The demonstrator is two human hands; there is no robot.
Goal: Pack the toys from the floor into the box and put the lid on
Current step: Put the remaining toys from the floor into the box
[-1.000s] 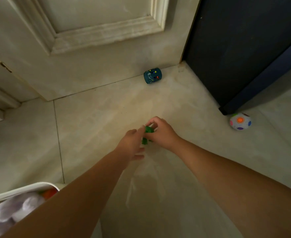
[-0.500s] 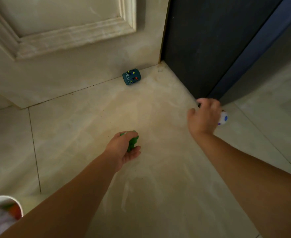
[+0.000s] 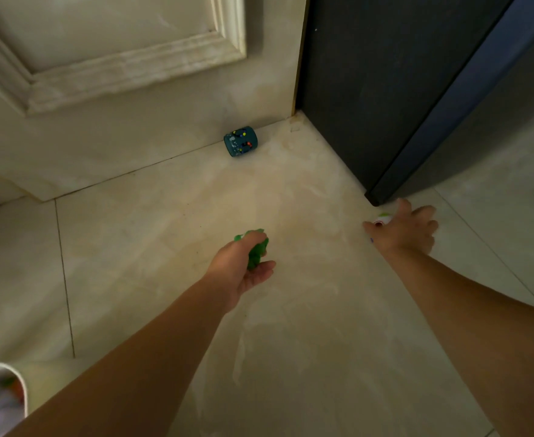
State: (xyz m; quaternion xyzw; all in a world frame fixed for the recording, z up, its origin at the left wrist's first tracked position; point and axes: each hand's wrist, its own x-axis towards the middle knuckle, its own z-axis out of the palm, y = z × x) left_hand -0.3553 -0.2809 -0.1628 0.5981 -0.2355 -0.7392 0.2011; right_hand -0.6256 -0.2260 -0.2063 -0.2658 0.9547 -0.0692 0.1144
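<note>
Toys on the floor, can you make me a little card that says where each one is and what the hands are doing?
left hand: holds the green toy
right hand: fingers spread over the spotted ball
blue barrel toy: lies on the floor by the wall, away from both hands
box: bottom left corner, toys inside, no lid in view

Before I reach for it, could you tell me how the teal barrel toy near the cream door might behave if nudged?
The teal barrel toy lies on its rounded side, so it would probably roll. It looks like hard plastic, likely stiff and light.
</note>
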